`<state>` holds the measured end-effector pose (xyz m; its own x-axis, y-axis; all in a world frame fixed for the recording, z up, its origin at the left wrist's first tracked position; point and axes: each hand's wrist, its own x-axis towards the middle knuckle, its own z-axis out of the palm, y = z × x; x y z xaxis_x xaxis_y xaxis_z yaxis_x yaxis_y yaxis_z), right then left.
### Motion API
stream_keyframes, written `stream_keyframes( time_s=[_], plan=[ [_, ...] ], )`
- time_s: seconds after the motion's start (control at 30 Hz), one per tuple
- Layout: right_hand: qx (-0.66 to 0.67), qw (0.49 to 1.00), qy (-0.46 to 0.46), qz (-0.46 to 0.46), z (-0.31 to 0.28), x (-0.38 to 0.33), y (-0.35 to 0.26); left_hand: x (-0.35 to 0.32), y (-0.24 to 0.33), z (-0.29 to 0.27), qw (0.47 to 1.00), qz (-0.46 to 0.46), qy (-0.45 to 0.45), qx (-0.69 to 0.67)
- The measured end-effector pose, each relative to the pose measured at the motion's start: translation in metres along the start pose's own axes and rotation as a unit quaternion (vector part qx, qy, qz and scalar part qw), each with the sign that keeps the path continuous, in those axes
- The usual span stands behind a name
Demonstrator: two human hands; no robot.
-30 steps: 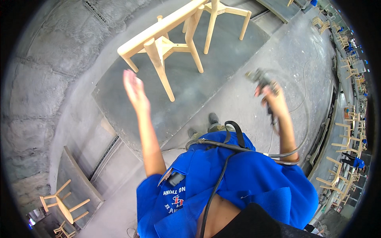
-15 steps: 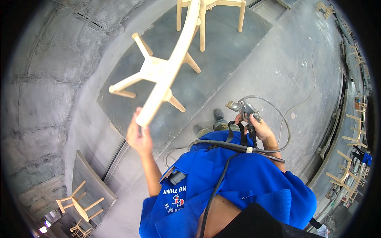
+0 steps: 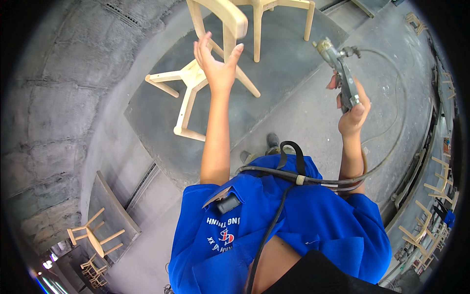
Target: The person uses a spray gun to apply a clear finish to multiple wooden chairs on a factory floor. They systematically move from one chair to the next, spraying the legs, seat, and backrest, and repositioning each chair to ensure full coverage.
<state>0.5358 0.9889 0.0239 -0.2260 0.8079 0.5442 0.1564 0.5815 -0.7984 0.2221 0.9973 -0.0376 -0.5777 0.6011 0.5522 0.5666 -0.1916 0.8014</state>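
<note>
Pale bare-wood chair with a curved, thick back rail (image 3: 193, 76): on a dark grey flat slab (image 3: 284, 68), forward of the wearer and left of centre. Back rail (image 3: 229, 13) nearest the camera, its top cut by the frame; long axis slants from upper left to lower right, blunt end pointing right. Legs splay out to left, right and toward the wearer.

Left hand (image 3: 219, 73): raised just beside the rail's blunt end, fingers spread, thumb well apart, nothing held. Contact with the rail: cannot tell.

Right hand (image 3: 353, 120): fingers wrapped round the handle of a grey metal spray gun with a yellowish nozzle (image 3: 338, 63). Gun well apart from the chair; nozzle points up and left, long axis running from there down right into the palm. Dark hose (image 3: 318, 181) curves from the gun round to the wearer's waist.

Second pale-wood chair (image 3: 257, 34) near the first, on its right, top cut off. Slab's straight near edge runs diagonally between the hands; pale grey floor (image 3: 303, 122) stretches right of it. Rough grey wall (image 3: 58, 112) beyond the slab's left side.
</note>
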Motion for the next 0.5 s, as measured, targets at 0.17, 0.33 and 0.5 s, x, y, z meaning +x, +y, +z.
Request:
stream_keyframes(
  time_s=[0.17, 0.33, 0.5],
  plan=[
    [-0.113, 0.978, -0.119, -0.132, 0.011, 0.013, -0.003, -0.084, -0.079, -0.026, 0.991, -0.026, -0.123, 0.050],
    [0.135, 0.959, -0.211, 0.131, 0.020, 0.003, 0.013, -0.263, -0.157, -0.113, 0.849, -0.402, -0.344, -0.001],
    [0.415, 0.864, -0.034, 0.285, 0.041, 0.017, 0.053, -0.403, -0.135, -0.177, 0.751, -0.565, -0.342, 0.011]
  ],
)
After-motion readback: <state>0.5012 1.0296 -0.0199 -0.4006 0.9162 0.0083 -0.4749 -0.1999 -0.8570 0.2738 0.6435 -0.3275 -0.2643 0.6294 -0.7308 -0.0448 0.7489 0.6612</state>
